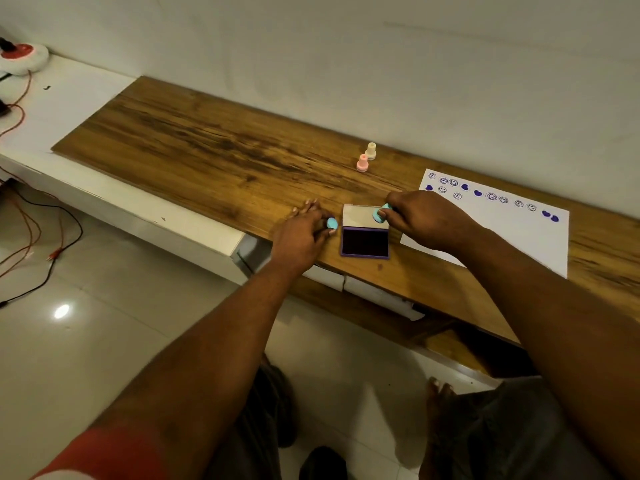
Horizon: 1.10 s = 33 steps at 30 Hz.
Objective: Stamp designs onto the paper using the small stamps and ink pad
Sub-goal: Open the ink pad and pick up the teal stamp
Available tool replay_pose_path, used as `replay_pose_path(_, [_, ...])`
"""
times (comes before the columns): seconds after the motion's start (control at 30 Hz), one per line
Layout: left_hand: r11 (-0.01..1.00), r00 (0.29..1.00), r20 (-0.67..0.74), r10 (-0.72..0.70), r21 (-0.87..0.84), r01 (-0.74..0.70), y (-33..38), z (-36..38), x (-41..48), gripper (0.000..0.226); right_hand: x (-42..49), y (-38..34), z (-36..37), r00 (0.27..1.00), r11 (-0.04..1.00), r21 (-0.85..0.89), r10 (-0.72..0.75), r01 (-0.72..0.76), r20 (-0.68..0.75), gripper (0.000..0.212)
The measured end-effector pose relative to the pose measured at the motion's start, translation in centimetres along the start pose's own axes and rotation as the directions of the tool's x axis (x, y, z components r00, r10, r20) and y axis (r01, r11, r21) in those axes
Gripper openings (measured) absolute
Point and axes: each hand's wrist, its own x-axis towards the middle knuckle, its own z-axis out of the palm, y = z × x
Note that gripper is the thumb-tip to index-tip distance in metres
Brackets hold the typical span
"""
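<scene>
An open purple ink pad (pixel 364 242) lies on the wooden board, its lid (pixel 360 216) folded back. My right hand (pixel 420 216) pinches a light blue stamp (pixel 379 214) above the lid. To the left of the pad, my left hand (pixel 301 233) holds a second light blue piece (pixel 331 223) between its fingertips, resting on the board. White paper (pixel 512 233) lies to the right of the pad, with rows of purple smileys and hearts along its far edge. My right forearm crosses its near corner.
A pink stamp (pixel 362 163) and a cream stamp (pixel 371 151) stand upright on the wooden board (pixel 194 140) behind the pad. The wall runs close behind. A white ledge (pixel 69 109), red and black cables (pixel 31 233) and a white-and-red device (pixel 24 57) are at left.
</scene>
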Motion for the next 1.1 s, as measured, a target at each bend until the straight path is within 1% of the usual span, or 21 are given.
replay_pose_path(0.17, [0.999, 1.000, 0.008, -0.026, 0.031, 0.025, -0.1, 0.2, 0.1, 0.044, -0.8, -0.1, 0.3, 0.999, 0.999, -0.041, -0.016, 0.018, 0.050, 0.043])
replay_pose_path(0.23, [0.999, 1.000, -0.016, -0.012, 0.042, 0.013, -0.2, 0.2, 0.2, 0.047, -1.0, -0.3, 0.7, 0.998, 0.998, -0.056, -0.021, 0.025, 0.060, 0.042])
replay_pose_path(0.3, [0.998, 0.997, -0.059, 0.056, 0.036, -0.054, -0.1, 0.1, 0.2, 0.049, -1.0, -0.4, 0.9, 0.998, 0.996, -0.084, -0.014, 0.020, 0.065, 0.041])
replay_pose_path(0.37, [0.985, 0.983, -0.065, 0.172, 0.034, -0.171, 0.2, -0.1, 0.4, 0.055, -0.9, -0.6, 1.0, 0.998, 0.992, -0.125, 0.004, 0.003, 0.058, 0.041])
replay_pose_path(0.43, [0.958, 0.959, -0.020, 0.282, 0.068, -0.280, 0.5, 0.0, 0.4, 0.068, -0.8, -1.0, 1.1, 0.999, 0.986, -0.166, 0.021, -0.013, 0.048, 0.041])
replay_pose_path(0.5, [0.936, 0.941, 0.028, 0.336, 0.104, -0.337, 0.7, 0.6, 0.4, 0.074, -0.7, -1.3, 1.2, 0.998, 0.980, -0.200, 0.031, -0.021, 0.051, 0.041])
replay_pose_path(0.63, [0.926, 0.936, 0.067, 0.346, 0.135, -0.352, 0.8, 1.3, 0.7, 0.071, -0.8, -1.4, 1.7, 0.996, 0.974, -0.223, 0.046, -0.029, 0.073, 0.043])
replay_pose_path(0.9, [0.931, 0.943, 0.116, 0.312, 0.161, -0.328, 1.0, 1.5, 0.9, 0.080, -0.9, -1.1, 2.2, 0.994, 0.977, -0.207, 0.064, -0.045, 0.087, 0.041])
replay_pose_path(1.1, [0.937, 0.948, 0.114, 0.298, 0.155, -0.313, 1.2, 1.4, 1.0, 0.083, -0.8, -1.1, 2.5, 0.994, 0.975, -0.214, 0.070, -0.052, 0.080, 0.042])
